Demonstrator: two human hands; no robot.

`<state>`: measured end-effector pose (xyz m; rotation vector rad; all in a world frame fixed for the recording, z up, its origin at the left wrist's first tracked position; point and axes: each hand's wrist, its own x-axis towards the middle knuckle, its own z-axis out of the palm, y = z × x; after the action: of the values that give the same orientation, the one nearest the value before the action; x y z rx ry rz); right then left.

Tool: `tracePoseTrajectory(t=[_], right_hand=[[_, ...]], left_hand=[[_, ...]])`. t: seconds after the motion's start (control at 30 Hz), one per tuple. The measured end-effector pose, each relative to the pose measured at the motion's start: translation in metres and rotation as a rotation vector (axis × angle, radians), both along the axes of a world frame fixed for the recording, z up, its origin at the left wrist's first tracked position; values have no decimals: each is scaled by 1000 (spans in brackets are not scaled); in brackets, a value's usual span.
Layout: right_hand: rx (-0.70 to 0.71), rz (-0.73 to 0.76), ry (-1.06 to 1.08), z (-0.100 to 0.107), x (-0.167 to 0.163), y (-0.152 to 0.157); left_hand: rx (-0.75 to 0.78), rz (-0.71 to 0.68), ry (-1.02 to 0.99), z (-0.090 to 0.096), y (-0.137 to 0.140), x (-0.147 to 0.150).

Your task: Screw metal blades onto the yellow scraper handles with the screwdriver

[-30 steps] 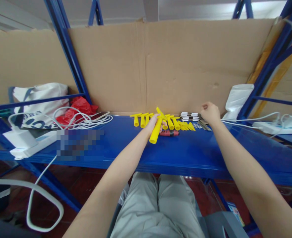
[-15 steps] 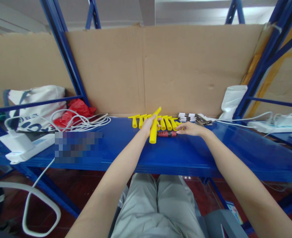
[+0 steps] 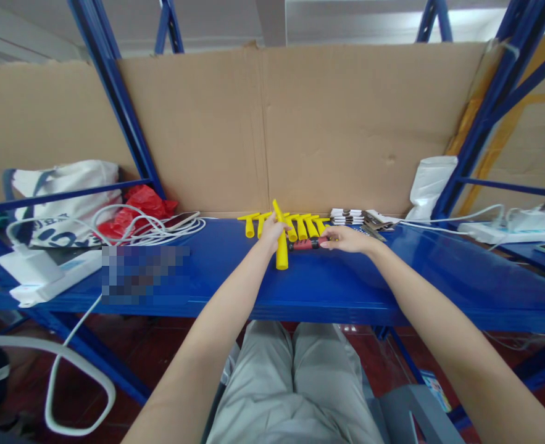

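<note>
The left hand (image 3: 273,229) holds a yellow T-shaped piece (image 3: 282,253) above the blue shelf (image 3: 235,277), its fingers closed around the upper part of the handle, just below the crossbar; the wide handle end points toward the person. The right hand (image 3: 349,239) is just beside it, with thumb and fingertips at the right end of a red-and-black tool (image 3: 303,245) lying on the shelf; I cannot tell whether they pinch it or only touch it. Behind both hands, more yellow T-shaped pieces (image 3: 250,228) lie in a row near the cardboard panel (image 3: 198,129), some partly hidden by the left hand. To the right of that row is a stack of white-and-dark pieces (image 3: 347,217), and next to it lie flat brownish pieces (image 3: 374,222). A white bag (image 3: 432,188) stands farther right, against the cardboard panel.
</note>
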<state>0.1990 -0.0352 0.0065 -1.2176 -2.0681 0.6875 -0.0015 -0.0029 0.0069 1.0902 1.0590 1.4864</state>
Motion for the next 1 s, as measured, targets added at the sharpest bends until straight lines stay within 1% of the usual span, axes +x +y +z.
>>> tracePoseTrajectory(t=[0.07, 0.13, 0.27, 0.37, 0.47, 0.6, 1.0], right_hand=[[-66, -3, 165, 5, 0, -3], [-62, -69, 314, 10, 0, -6], [99, -257, 559, 18, 3, -5], [197, -355, 679, 18, 11, -1], [285, -396, 724, 16, 19, 3], [358, -393, 741, 15, 21, 8], [371, -413, 780, 14, 17, 9]], left_hand=[[-8, -21, 44, 0, -1, 1], [-8, -46, 75, 0, -3, 1], [-30, -72, 74, 2, -5, 2], [-57, -79, 74, 1, -3, 1], [-73, -84, 75, 0, 0, -1], [-69, -92, 68, 0, 0, -1], [-80, -124, 113, 4, -6, 2]])
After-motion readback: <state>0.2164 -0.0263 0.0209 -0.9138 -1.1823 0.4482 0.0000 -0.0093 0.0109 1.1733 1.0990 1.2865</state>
